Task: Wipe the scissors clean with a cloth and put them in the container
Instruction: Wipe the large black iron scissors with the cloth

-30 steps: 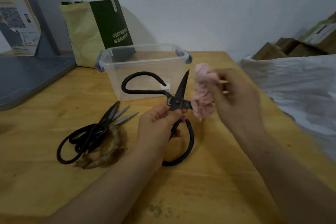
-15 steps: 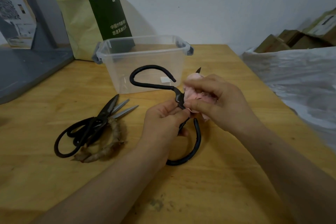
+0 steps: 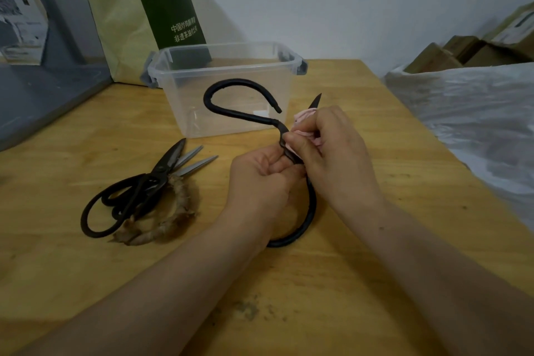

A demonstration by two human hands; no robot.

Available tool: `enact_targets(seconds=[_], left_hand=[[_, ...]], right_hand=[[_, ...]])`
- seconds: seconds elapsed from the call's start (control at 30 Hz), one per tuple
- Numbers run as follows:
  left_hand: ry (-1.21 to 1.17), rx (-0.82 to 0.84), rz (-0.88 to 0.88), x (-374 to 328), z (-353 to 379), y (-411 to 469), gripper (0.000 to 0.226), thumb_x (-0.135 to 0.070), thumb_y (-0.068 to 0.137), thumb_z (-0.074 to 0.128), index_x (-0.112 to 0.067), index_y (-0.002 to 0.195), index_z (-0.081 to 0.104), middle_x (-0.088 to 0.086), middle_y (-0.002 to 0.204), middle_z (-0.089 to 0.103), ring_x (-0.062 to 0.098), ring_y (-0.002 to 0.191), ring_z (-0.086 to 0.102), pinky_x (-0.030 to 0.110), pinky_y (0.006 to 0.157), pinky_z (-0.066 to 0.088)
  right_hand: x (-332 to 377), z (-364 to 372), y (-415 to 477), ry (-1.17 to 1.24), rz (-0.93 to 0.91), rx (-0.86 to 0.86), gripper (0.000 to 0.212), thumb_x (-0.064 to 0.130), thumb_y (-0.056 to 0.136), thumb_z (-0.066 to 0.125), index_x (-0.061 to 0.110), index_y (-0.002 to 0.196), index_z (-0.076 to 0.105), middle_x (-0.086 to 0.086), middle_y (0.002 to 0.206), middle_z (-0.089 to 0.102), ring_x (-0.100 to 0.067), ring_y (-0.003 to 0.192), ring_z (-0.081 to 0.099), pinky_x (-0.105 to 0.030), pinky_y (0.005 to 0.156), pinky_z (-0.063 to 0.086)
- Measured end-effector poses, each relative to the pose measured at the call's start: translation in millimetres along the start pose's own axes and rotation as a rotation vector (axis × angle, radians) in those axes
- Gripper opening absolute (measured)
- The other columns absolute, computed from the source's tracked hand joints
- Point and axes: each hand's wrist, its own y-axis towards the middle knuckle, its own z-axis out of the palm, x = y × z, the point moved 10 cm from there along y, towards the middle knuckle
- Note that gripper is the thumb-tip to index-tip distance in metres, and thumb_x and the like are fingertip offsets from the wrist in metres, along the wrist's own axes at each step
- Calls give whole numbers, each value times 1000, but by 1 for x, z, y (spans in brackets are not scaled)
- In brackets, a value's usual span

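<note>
Large black scissors (image 3: 231, 108) with big looped handles are held upright over the wooden table. My left hand (image 3: 260, 179) grips them near the pivot. My right hand (image 3: 329, 153) holds a pink cloth (image 3: 303, 118) wrapped around the blades, so only the blade tip shows above the fingers. The clear plastic container (image 3: 225, 89) with grey latches stands just behind, with no lid on it.
A pile of other scissors (image 3: 150, 182), black-handled and one with rope-wrapped handles, lies on the table (image 3: 375, 254) to the left. A green and yellow paper bag (image 3: 144, 14) stands behind the container. A grey tray sits far left, white plastic sheeting and cardboard boxes at right.
My right hand came in from beside the blades and closed the pink cloth around them. The scissors tilted slightly and stayed in my left hand.
</note>
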Motion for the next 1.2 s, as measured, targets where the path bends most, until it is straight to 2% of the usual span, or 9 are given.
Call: enact_targets(seconds=[0.1,0.3,0.4,0.57,0.7,0.8,1.0,1.1,1.2], left_hand=[[0,10,14,-2,3,-1,30,18,85,51,0,103,66,4,86,71,-4,55,60,6,45,39],[28,-8,19,-3,3,-1,35,21,85,49,2,110,64,7,91,70,-5,56,60,5,45,39],[62,-25,0,-3,3,-1,34,17,84,54,-1,110,66,7,100,73,-2,66,64,5,48,41],[140,-74,-70,5,-7,-1,29,5,87,58,-16,104,68,-2,94,75,14,87,69,13,44,37],[130,-83,-86,5,-10,-2,26,6,88,57,-14,100,68,0,92,75,14,83,68,14,42,35],[123,-68,-59,4,-9,-1,26,6,88,56,-14,99,69,0,91,75,5,74,65,12,43,38],[105,-13,9,-2,0,0,34,14,86,54,-10,106,66,4,99,73,4,78,67,4,51,42],[110,-14,20,-3,1,0,34,14,85,55,-12,103,66,7,101,73,11,87,68,5,51,42],[130,-36,-23,1,-2,-1,31,10,86,57,-16,99,67,5,96,74,22,91,70,11,43,38]], right_hand=[[2,0,0,-50,28,-1,10,22,91,59,22,90,49,4,107,54,-6,92,51,-26,75,44],[-2,-3,1,-55,72,-32,12,22,92,57,22,90,46,2,109,56,-4,89,47,-21,72,37],[-10,-10,4,-25,136,-72,8,24,93,57,18,92,51,5,109,59,-5,91,51,-19,74,39],[-23,-19,7,46,198,-94,7,24,86,67,20,90,63,8,101,65,-10,93,59,-33,83,50],[-26,-18,5,215,220,-16,25,27,74,78,33,94,64,9,95,64,-5,90,58,-19,78,49],[-20,0,3,200,172,89,27,23,67,83,29,82,61,4,101,61,2,94,55,-6,74,40],[-35,-3,5,393,299,-26,27,11,69,82,23,64,59,9,82,64,0,73,60,-16,60,49],[-41,-9,4,476,334,-110,28,7,71,80,23,63,59,8,82,66,-7,85,66,-23,73,56],[-39,-15,7,355,308,-145,29,14,74,79,27,64,56,13,82,64,-2,83,64,-17,72,53]])
